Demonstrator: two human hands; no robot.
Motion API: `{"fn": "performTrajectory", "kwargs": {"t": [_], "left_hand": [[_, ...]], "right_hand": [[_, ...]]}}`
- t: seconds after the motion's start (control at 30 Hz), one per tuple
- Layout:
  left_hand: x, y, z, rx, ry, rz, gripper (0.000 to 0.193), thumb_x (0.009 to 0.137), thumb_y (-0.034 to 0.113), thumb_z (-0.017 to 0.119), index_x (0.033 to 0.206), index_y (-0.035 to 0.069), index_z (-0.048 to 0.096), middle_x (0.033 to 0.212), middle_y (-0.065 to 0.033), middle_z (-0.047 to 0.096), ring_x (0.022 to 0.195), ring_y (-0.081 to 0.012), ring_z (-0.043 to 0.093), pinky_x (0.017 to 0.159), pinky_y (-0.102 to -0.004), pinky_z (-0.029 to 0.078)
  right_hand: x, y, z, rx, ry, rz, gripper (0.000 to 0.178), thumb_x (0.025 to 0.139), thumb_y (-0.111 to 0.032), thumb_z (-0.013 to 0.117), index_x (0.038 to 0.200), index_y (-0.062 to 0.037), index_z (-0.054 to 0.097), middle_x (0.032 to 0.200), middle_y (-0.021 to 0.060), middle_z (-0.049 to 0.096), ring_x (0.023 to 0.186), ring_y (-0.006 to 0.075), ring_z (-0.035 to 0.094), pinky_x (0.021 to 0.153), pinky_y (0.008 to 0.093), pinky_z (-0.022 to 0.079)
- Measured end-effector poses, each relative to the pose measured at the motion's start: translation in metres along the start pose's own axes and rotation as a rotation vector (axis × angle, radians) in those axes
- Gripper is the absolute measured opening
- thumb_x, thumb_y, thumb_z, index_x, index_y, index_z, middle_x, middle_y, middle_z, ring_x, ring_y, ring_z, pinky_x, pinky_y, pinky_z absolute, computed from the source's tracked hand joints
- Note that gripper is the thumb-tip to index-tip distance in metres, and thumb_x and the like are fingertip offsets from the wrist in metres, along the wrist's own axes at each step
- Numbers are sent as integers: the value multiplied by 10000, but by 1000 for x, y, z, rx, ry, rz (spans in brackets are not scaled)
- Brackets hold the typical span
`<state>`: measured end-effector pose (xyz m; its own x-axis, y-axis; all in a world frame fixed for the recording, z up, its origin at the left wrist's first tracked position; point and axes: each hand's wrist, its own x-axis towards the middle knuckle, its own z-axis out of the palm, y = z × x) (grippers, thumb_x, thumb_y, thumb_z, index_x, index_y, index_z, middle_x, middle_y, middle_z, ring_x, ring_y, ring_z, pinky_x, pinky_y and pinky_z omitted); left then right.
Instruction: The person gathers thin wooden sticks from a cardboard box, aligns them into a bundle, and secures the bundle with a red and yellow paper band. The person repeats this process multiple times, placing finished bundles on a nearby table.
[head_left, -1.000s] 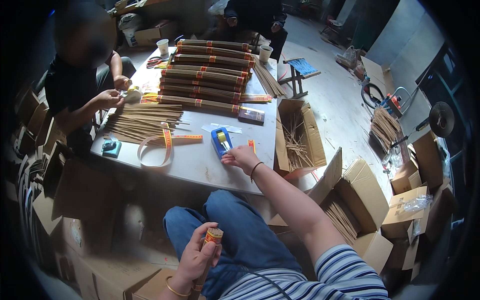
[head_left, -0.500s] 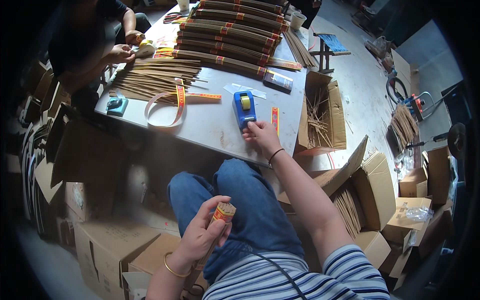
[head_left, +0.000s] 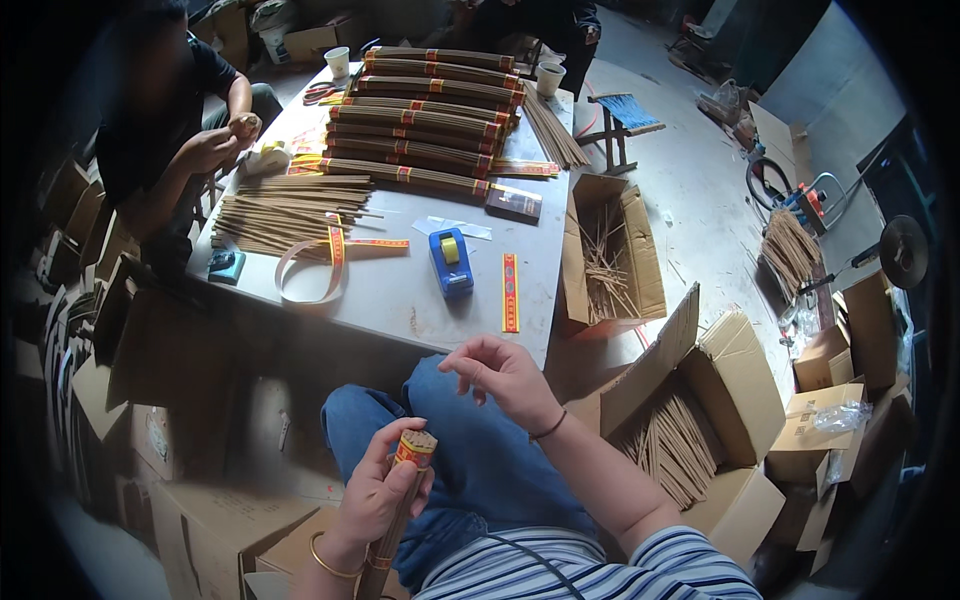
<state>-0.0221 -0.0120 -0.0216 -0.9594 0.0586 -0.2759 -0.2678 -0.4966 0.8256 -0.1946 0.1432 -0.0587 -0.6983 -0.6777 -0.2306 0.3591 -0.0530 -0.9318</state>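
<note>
My left hand [head_left: 377,497] is wrapped round a bundle of brown incense sticks [head_left: 418,438], held upright over my lap with a red and yellow paper band near its top. My right hand [head_left: 505,378] hovers just above and to the right of the bundle, thumb and fingers drawn together in a pinch. Whatever is between those fingertips is too small to make out. On the table beyond stands a blue tape dispenser [head_left: 451,264] with a yellow roll. To its right lies a flat red and yellow paper strip [head_left: 510,292].
Banded bundles [head_left: 420,115] are stacked at the table's back, beside loose sticks [head_left: 285,212], a curled paper strip [head_left: 310,275] and a small dark box [head_left: 514,204]. Open cardboard boxes of sticks [head_left: 665,450] stand to my right. Another person [head_left: 165,130] works at the far left.
My right hand has left the tape dispenser and come back toward the bundle. My left hand keeps its hold. The other person's hands have lifted off the white dispenser.
</note>
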Motion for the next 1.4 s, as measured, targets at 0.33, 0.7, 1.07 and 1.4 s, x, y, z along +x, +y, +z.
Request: {"fn": "performTrajectory", "kwargs": {"t": [0.33, 0.7, 1.07, 1.4], "left_hand": [[-26, 12, 36, -89, -91, 36, 459, 1013, 259, 465, 1421, 130, 299, 853, -52, 519, 595, -48, 468, 540, -167, 407], [-38, 8, 59, -19, -99, 73, 480, 1014, 282, 472, 1427, 125, 285, 841, -26, 504, 609, -36, 447, 547, -162, 387], [-43, 8, 65, 51, -107, 79, 469, 1026, 278, 436, 1434, 125, 260, 799, -5, 475, 597, -33, 416, 555, -167, 368], [-43, 6, 66, 83, -108, 67, 476, 1025, 255, 436, 1438, 120, 240, 826, -6, 473, 629, -32, 405, 578, -179, 369]], "right_hand": [[-96, -45, 36, -493, -131, -616, 152, 743, -31, 759, 871, -102, 718, 1165, 84, 565, 1012, 198, 526, 716, 263, 460], [-111, -58, 45, -810, -33, -882, 187, 680, -104, 799, 843, -141, 715, 1085, 39, 616, 961, 209, 525, 722, 278, 448], [-111, -52, 38, -841, -9, -1022, 255, 628, -168, 811, 872, -194, 742, 1008, 10, 593, 908, 201, 520, 757, 300, 437], [-110, -43, 31, -570, -15, -740, 910, 694, -248, 854, 1431, -25, 369, 1134, 93, 546, 1051, 185, 547, 832, 306, 459]]}}
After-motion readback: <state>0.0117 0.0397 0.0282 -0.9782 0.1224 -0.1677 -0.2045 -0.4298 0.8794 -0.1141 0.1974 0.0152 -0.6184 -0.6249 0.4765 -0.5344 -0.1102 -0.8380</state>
